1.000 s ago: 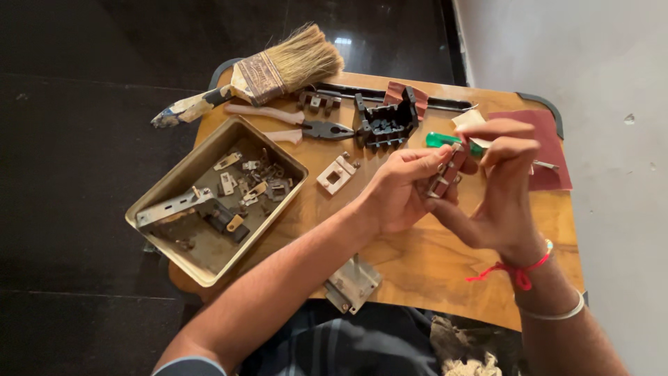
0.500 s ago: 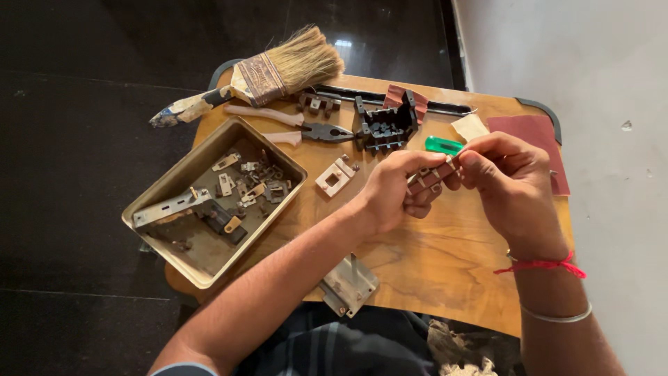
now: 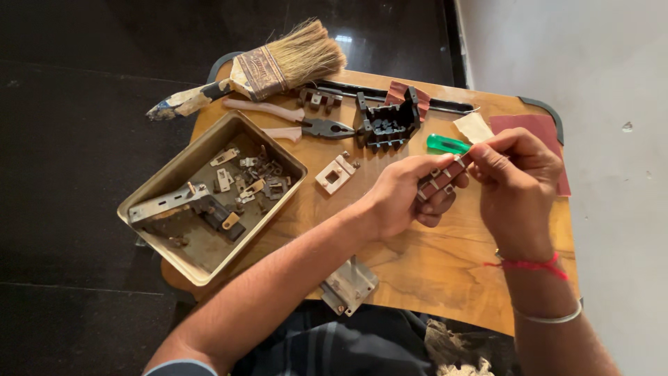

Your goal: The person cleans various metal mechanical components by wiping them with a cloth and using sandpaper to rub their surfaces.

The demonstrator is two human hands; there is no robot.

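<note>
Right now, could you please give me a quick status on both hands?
Left hand grips small brown terminal block. Right hand pinches its top end. Green-handled screwdriver lies just behind, untouched.

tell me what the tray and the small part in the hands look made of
Tray: likely metal, dull grey-tan finish, thin folded rim, stained floor. Small part held by the left hand: seemingly brown moulded plastic with pale metal inserts. The right hand touches its end.

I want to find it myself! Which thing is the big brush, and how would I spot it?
Look at the wooden tabletop, then at its far left corner, past the shallow metal tray. The wide paintbrush with pale bristles lies there, its paint-stained handle poking off the edge. Unlike the pink-handled pliers beside it, it has a bushy straw-coloured head.
</note>
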